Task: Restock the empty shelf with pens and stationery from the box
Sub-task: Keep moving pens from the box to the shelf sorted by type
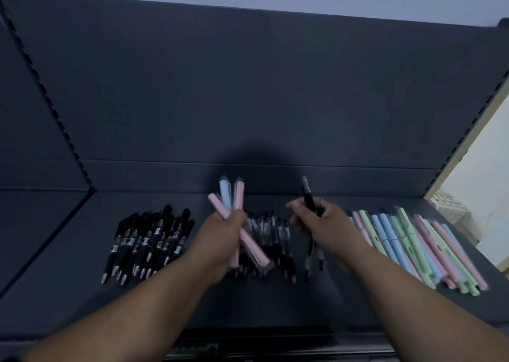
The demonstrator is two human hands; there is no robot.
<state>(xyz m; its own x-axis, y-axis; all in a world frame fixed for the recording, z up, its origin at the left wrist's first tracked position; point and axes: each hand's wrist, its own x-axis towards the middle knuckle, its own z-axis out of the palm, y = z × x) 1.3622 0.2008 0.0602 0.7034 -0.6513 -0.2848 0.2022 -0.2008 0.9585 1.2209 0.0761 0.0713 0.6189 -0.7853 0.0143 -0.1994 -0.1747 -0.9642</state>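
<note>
Dark grey metal makes up the shelf [82, 293] that fills most of the frame, and both our forearms reach over it from the bottom edge. At centre, our left hand [224, 237] grips a small bunch of pastel pens [230, 196], two pink and one pale blue. Its fingers [237, 218] are curled round the barrels, and the pens fan out above and below the fist. Just right of centre, our right hand [326, 224] holds a few dark pens [308, 196], fingers [296, 222] loosely bent and pinching them upright, though blur hides the exact count. On the shelf at lower left lies a heap of black pens [146, 240], tips pointing towards us. Behind our hands sits a middle row of pens [271, 229], partly hidden. At lower right lies a spread of pink, blue and green pens [418, 243], side by side near the shelf's right edge.
</note>
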